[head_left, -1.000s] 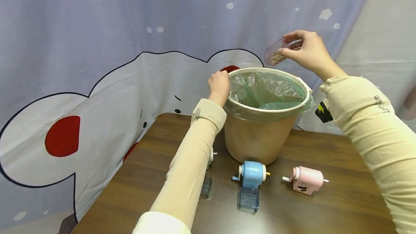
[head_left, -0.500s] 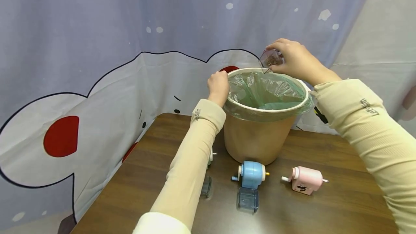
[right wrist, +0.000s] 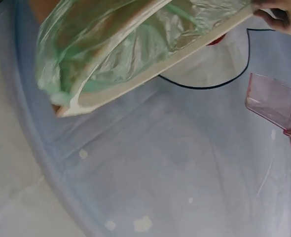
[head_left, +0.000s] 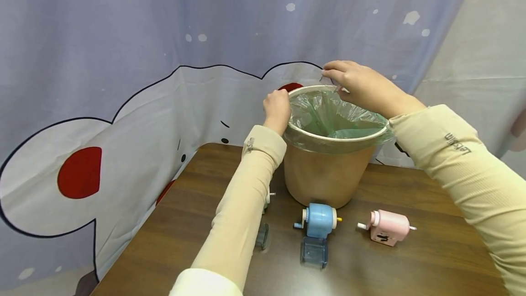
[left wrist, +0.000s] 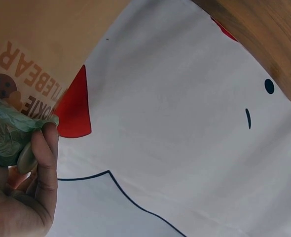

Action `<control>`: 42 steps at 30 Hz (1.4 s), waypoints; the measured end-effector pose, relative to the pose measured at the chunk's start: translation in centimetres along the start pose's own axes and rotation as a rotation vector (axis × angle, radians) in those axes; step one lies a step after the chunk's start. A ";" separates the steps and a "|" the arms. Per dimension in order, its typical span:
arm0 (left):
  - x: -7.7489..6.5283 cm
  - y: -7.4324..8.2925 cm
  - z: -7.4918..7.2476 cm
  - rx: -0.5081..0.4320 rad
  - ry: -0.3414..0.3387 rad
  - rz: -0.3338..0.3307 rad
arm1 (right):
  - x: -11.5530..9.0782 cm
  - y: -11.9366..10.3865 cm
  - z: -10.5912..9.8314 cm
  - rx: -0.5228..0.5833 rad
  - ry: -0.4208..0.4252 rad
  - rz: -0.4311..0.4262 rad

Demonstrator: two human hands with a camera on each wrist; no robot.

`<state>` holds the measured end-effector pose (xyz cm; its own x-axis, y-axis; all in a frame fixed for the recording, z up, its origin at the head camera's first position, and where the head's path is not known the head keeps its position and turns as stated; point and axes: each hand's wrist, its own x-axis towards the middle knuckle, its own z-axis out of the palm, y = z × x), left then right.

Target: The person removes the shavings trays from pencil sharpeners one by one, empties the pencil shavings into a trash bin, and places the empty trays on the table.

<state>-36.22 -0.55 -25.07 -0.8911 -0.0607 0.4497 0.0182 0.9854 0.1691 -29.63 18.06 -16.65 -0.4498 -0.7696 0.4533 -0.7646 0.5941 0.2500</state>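
A tan trash bin point(head_left: 324, 179) lined with a thin green bag point(head_left: 324, 113) stands on the table. My left hand point(head_left: 277, 111) grips its rim at the left, with fingers and thumb over the bag's folded edge in the left wrist view. Above the far side of the opening, my right hand point(head_left: 361, 83) holds a clear pink plastic shavings tray point(right wrist: 273, 101). The tray is tipped, and no shavings show in it in the right wrist view. Most of it is hidden by my right hand in the head view.
In front of the bin stand a blue pencil sharpener point(head_left: 319, 219) and a pink pencil sharpener point(head_left: 388, 227). A dark blue tray point(head_left: 314, 251) and a dark green tray point(head_left: 261, 235) lie nearer. My left arm partly covers a pale sharpener point(head_left: 266, 200). A curtain point(head_left: 230, 22) hangs behind.
My right hand has moved left and down over the bin, tipping the tray. Shavings seen in the tray earlier no longer show. My left hand stays on the rim.
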 end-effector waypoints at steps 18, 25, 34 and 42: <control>-0.2 -0.2 0.2 -0.014 0.028 0.006 | -1.2 0.5 1.9 -0.377 -0.080 -0.279; 0.0 -0.1 0.2 -0.023 0.037 0.010 | -1.6 0.1 2.3 -0.355 -0.140 -0.265; -0.3 0.9 0.0 -0.054 0.005 0.003 | -3.1 0.2 2.5 -0.314 -0.119 -0.229; -0.6 0.1 -0.2 -0.183 -0.003 -0.112 | -4.2 0.2 1.7 -0.084 -0.084 -0.001</control>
<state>-35.60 -0.48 -25.14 -0.8937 -0.1674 0.4163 0.0006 0.9274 0.3741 -28.67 20.96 -19.98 -0.4885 -0.7853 0.3804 -0.7253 0.6078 0.3233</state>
